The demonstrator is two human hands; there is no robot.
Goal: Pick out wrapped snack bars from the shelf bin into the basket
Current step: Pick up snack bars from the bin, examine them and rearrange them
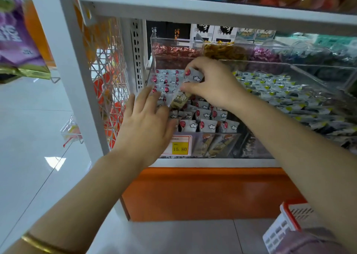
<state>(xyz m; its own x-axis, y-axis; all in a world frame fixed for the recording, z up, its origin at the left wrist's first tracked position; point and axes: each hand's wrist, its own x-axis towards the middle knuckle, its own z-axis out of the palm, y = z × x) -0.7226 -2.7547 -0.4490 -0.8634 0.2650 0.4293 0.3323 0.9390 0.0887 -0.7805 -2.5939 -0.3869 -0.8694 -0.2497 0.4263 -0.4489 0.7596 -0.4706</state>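
A clear shelf bin (218, 137) holds several wrapped snack bars (207, 126) in grey wrappers with red and white marks. My right hand (211, 81) reaches into the bin and is closed on a snack bar (194, 77), lifted above the pile. A tan-wrapped bar (180, 100) hangs just below it between my two hands. My left hand (144, 122) rests at the bin's left wall with its fingers spread, holding nothing that I can see. The white basket with a red rim (289, 221) sits low at the right, partly behind my right arm.
A yellow price tag (179, 147) is fixed to the bin's front. A neighbouring bin (280, 91) at the right holds grey and yellow wrapped sweets. More bins of sweets stand behind. The white shelf post (77, 79) rises at the left, above an orange base (202, 193).
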